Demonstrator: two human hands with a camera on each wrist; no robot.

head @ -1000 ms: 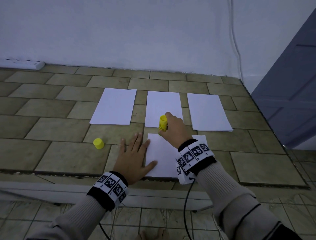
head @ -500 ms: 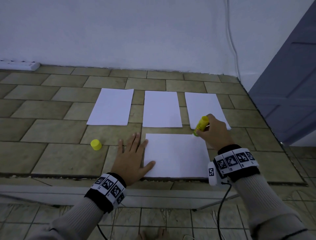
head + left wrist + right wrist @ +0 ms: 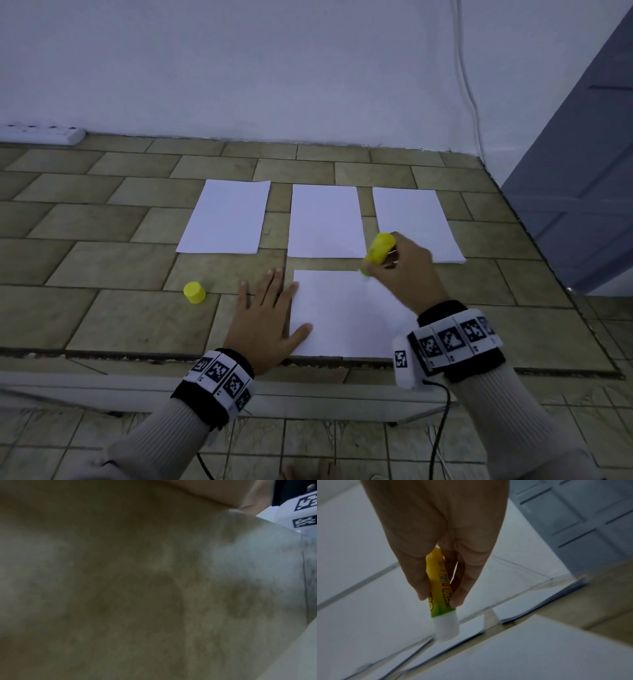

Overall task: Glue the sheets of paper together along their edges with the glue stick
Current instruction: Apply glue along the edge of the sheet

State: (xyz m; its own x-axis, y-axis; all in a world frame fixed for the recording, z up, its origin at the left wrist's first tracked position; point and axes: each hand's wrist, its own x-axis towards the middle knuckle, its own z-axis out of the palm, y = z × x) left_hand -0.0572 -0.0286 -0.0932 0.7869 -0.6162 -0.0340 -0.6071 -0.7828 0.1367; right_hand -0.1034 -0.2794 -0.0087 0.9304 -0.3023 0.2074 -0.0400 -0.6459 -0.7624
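Note:
A white sheet lies nearest me on the tiled surface. My left hand lies flat with straight fingers, its thumb and forefinger on the sheet's left edge. My right hand grips the yellow glue stick, tilted, its white glue tip at the sheet's far edge. Three more white sheets lie in a row beyond: left, middle, right. The yellow cap stands left of my left hand. The left wrist view is a dark blur of tile.
A white wall rises behind the tiles, with a power strip at far left and a cable hanging down at right. A grey-blue door stands at right. The surface's front edge drops off just under my wrists.
My right hand swept the glue stick rightwards along the near sheet's far edge, then came partway back left. My left hand stayed in place on the sheet's left edge.

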